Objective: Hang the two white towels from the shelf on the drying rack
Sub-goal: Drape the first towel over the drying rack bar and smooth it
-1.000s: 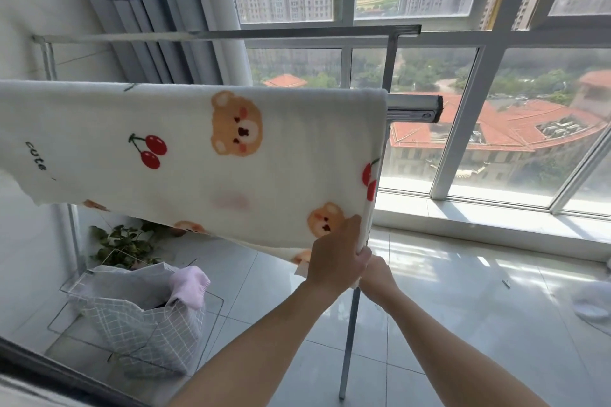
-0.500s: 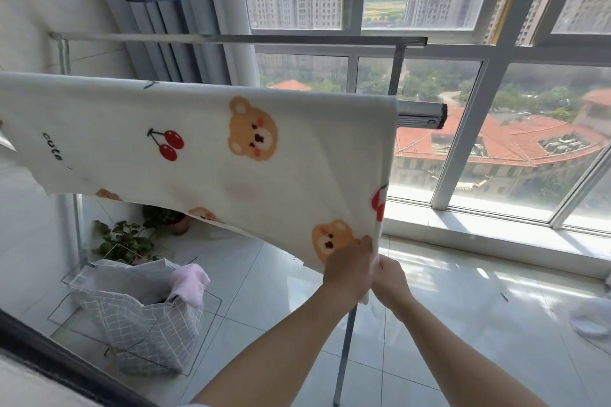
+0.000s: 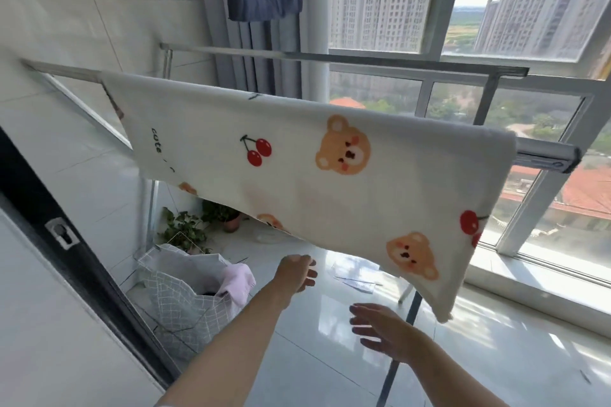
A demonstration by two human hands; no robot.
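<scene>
White towel [image 3: 297,158] draped over rack bar [image 3: 545,155]; left hand [image 3: 297,271] and right hand [image 3: 380,327] below, open, empty.

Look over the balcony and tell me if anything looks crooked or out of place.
The white towel hangs unevenly on the drying rack: its bottom edge slants, dropping much lower at the right corner than at the left. A pink cloth spills over the rim of the laundry basket. Both hands are open, off the towel.

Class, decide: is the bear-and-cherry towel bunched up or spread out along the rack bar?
Spread out. The towel drapes flat over the rack bar, its prints fully readable; both hands are off it.
</scene>
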